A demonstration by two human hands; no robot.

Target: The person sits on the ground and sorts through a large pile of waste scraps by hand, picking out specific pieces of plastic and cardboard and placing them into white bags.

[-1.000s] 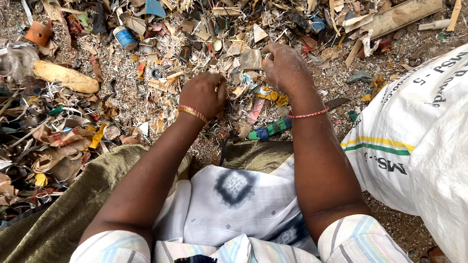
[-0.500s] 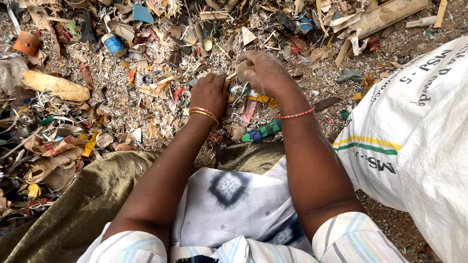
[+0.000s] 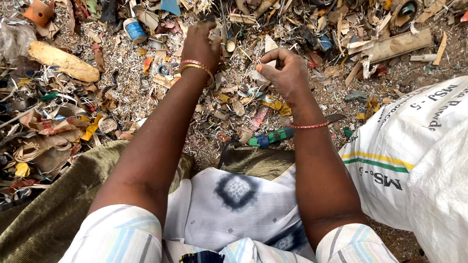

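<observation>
A wide heap of mixed scrap (image 3: 234, 102) covers the ground in front of me: paper bits, plastic shards, wood chips. My left hand (image 3: 201, 43), with gold bangles on the wrist, reaches far forward, fingers curled down into the scrap. My right hand (image 3: 284, 72), a red thread on its wrist, hovers closer to me with fingers pinched on a small pale scrap (image 3: 269, 63). What the left fingers grip is hidden.
A large white woven sack (image 3: 414, 156) lies at my right. Olive cloth (image 3: 53, 214) and a white patterned cloth (image 3: 234, 204) cover my lap. A tan wooden lump (image 3: 63, 61), a blue-white can (image 3: 134, 30), a green-blue strip (image 3: 273, 136) and a wooden plank (image 3: 397, 45) lie about.
My left hand has reached farther forward into the heap. My right hand stayed near the middle, fingers pinched, and the view has tilted a little.
</observation>
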